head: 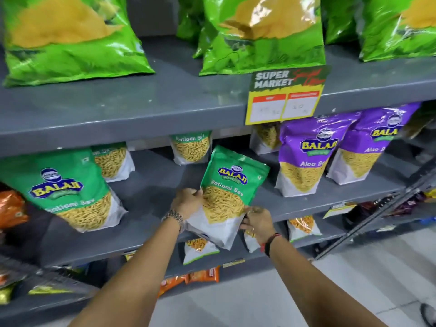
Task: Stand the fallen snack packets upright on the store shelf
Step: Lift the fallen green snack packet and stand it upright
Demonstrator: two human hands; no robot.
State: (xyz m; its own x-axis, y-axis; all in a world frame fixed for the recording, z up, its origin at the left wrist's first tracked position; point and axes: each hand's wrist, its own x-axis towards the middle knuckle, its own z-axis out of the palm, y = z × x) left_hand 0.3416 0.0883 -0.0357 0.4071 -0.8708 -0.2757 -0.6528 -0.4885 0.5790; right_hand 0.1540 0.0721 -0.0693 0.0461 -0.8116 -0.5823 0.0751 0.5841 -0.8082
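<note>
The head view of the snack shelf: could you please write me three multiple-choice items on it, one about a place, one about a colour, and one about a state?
1. Where does the yellow price sign hang?
A. On the front edge of the upper shelf
B. On the floor
C. On the held packet

2. What colour are the tops of the Aloo Sev packets to the right of the held packet?
A. Orange
B. Purple
C. Blue

3. How is the Ratlami Sev packet in the middle being handled?
A. It lies flat, untouched
B. One hand pinches its top
C. Both hands grip its lower sides

Answers:
1. A, since the sign is fixed to the grey edge below the big green bags.
2. B, since both show purple above the snack window.
3. C, since the left hand and right hand clasp it on either side, tilted.
</note>
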